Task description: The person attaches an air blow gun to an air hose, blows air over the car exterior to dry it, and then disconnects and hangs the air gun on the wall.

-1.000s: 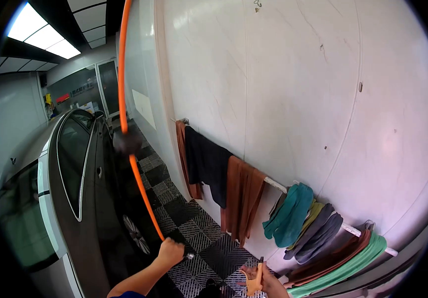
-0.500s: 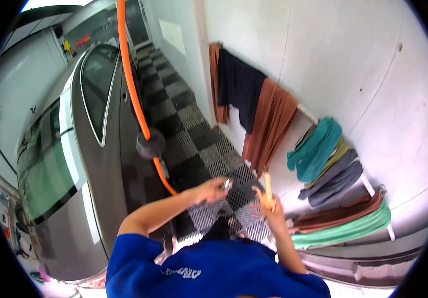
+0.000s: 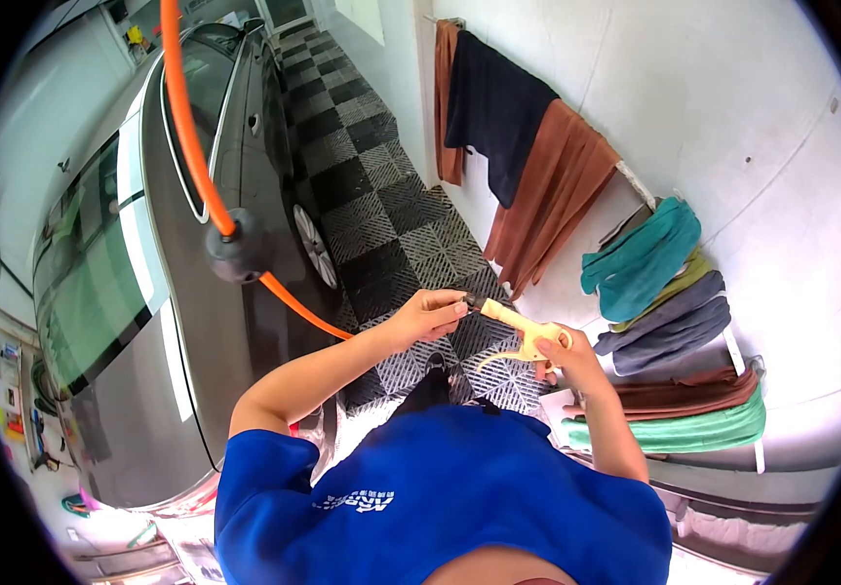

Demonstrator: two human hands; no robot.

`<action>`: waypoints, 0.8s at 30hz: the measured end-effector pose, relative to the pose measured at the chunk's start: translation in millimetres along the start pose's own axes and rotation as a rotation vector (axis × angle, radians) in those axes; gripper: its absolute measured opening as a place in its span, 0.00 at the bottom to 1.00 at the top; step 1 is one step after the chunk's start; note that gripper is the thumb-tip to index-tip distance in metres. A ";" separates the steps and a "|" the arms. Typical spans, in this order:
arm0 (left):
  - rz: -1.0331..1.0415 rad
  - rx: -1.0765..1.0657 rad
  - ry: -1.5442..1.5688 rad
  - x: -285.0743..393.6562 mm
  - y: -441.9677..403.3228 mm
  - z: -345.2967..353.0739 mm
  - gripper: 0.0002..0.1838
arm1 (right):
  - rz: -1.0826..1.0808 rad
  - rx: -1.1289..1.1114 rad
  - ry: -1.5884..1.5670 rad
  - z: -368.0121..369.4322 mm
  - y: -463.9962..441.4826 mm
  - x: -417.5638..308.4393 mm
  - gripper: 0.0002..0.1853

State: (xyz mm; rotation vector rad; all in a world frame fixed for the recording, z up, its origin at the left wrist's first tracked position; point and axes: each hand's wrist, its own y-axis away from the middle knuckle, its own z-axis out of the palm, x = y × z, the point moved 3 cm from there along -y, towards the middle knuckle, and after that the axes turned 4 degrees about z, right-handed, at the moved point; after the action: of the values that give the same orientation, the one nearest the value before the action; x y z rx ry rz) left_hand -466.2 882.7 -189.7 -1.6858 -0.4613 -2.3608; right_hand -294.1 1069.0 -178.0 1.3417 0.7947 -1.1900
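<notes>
A pale yellow trigger gun [image 3: 528, 336] lies tilted in front of my chest. My right hand [image 3: 568, 361] is closed around its rear part. Pinched at the gun's front end are the fingers of my left hand [image 3: 430, 317], on a dark fitting [image 3: 476, 302]. Whether the fitting belongs to the gun or to a separate piece, I cannot tell. An orange hose [image 3: 191, 146] hangs at the left, passes through a black ball [image 3: 233, 246] and runs behind my left forearm. Its lower end is hidden.
A dark grey car [image 3: 191, 341] stands close on my left. Brown cloths [image 3: 557, 195], a black cloth [image 3: 498, 107], a teal cloth [image 3: 645, 258] and a green cloth [image 3: 693, 429] hang on wall rails at the right. Checkered grating [image 3: 362, 195] covers the floor.
My hands have come up, and the left fingers now meet the gun's front end. The gun has turned from upright to pointing left. The view has shifted, showing more of the floor and a car wheel.
</notes>
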 end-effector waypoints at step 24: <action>0.076 0.001 -0.894 39.1 117.3 58.9 0.19 | -0.183 -0.573 0.638 30.6 24.8 -33.9 0.14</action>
State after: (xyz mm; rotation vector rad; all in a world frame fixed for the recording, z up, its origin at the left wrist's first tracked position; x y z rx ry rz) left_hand -387.0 795.8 -119.5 -2.6295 -0.4994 -1.4281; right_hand -285.8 1041.5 -134.7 1.1691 1.6033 -0.5697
